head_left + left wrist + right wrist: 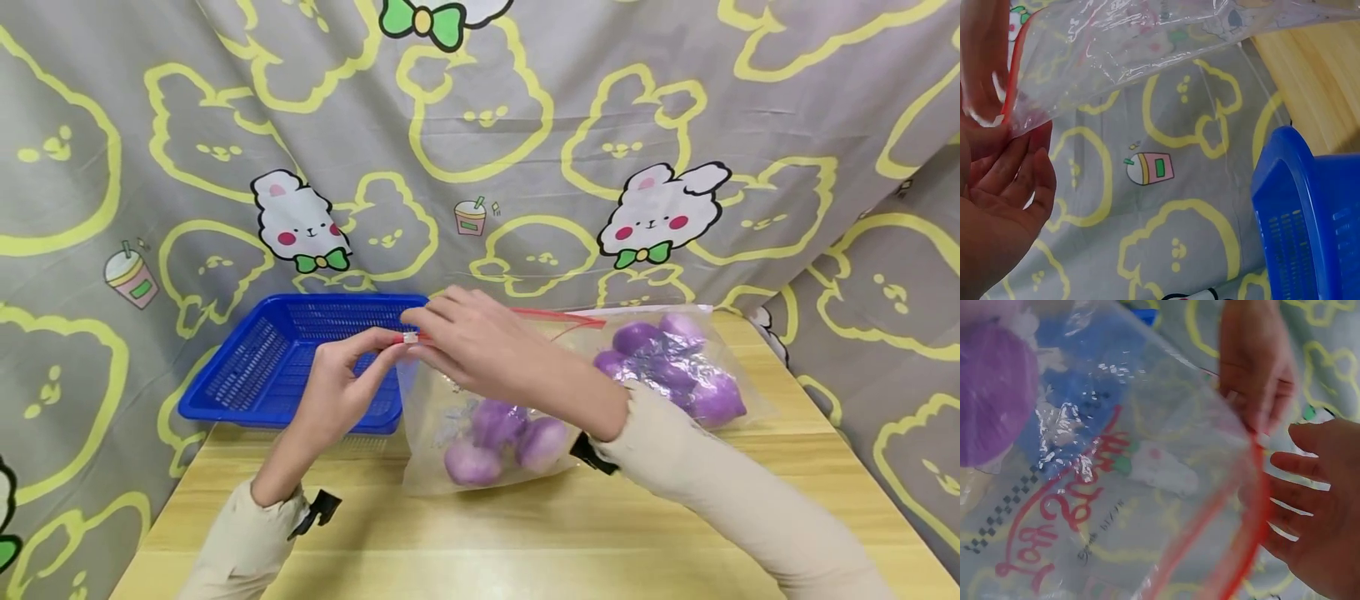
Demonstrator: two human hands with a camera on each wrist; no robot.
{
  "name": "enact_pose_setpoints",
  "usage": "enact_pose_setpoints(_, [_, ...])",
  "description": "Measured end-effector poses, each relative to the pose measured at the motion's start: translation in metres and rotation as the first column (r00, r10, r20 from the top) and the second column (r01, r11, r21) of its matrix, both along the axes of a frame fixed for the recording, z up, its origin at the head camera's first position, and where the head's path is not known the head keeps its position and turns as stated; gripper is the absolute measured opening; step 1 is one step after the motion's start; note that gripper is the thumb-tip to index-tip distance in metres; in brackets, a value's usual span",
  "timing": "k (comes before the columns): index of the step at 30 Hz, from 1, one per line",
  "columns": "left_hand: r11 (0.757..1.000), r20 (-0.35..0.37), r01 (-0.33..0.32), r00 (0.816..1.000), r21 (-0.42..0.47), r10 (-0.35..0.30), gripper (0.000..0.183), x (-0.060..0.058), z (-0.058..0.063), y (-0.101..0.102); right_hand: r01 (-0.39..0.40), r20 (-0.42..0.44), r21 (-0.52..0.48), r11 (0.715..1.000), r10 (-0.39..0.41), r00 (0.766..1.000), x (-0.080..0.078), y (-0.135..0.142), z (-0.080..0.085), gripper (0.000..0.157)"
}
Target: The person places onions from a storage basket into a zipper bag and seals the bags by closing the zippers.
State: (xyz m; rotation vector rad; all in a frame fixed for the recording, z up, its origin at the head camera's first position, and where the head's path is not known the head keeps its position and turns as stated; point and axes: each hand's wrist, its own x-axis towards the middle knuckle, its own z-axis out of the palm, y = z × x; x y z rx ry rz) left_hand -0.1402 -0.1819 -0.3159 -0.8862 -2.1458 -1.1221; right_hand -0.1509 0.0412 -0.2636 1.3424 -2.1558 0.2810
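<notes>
A clear zip bag [427,433] with a red zip stands upright, with purple onions [472,462] at its bottom. My left hand [339,379] pinches the top left corner of this bag between thumb and fingers, beside a small clear slider [410,337]. Across the slider, my right hand [468,333] reaches over the bag's top edge. In the right wrist view, the fingers [1291,519] of that hand are spread and fairly straight, close along the red zip [1261,506]. Red lettering [1072,512] shows on the bag's side.
Behind and to the right stands a second clear bag [750,400] with a pale zip and several purple onions [716,398]. A blue plastic basket [292,419] sits at the back left of the wooden table [465,542]. A patterned grey curtain [525,108] hangs behind.
</notes>
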Motion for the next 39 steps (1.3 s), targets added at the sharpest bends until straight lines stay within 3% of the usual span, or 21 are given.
enact_pose_setpoints(6, [1.000,-0.010,-0.008,1.000,0.013,0.008,0.017,0.001,-0.001,0.003,0.075,-0.125,0.122,0.990,-0.060,0.990,-0.010,-0.017,-0.004,0.019])
enact_pose_setpoints(18, [0.999,-0.042,-0.025,0.999,0.047,0.027,0.014,-0.002,-0.001,0.008,0.049,-0.101,0.141,0.989,-0.035,0.994,-0.014,-0.004,-0.002,0.013])
enact_pose_setpoints(39, [0.996,-0.024,-0.062,0.998,0.070,0.064,0.017,-0.003,-0.008,-0.002,0.111,-0.005,0.124,0.986,-0.111,0.994,-0.024,0.030,-0.011,0.015])
